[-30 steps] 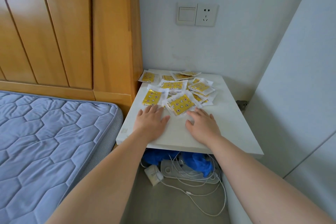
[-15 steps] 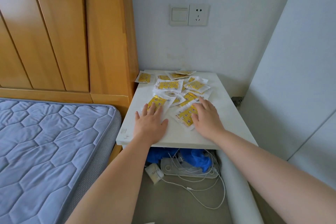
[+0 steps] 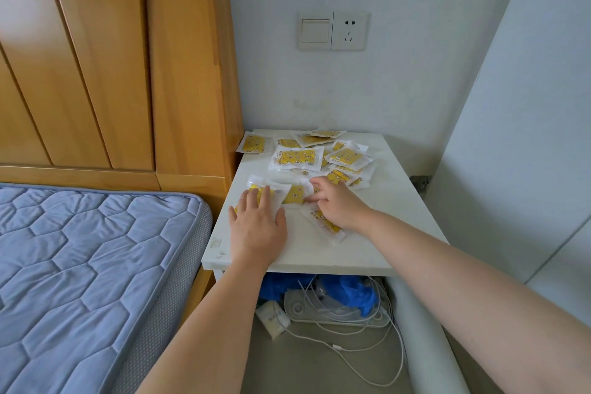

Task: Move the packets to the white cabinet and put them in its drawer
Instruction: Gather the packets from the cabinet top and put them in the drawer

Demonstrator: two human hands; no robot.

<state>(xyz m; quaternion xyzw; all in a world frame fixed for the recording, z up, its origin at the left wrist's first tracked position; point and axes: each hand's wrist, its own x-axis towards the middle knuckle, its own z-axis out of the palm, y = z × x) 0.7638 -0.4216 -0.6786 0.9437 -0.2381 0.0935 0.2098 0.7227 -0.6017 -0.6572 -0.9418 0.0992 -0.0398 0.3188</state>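
A second ago both hands lay flat at the front of the desk (image 3: 399, 221), just touching the nearest packets. Now they have slid further in. The left hand (image 3: 257, 229) is spread flat, and its fingers press on the left packet (image 3: 278, 192). The right hand (image 3: 339, 206) has bent its fingers and seems to pinch the edge of the middle packet (image 3: 295, 193). Its wrist lies over the front packet (image 3: 324, 225), which has turned and moved. The other packets (image 3: 299, 157) are in a heap at the back of the desk. So I think the picking up has begun. No packet is lifted yet, and no drawer is in sight.
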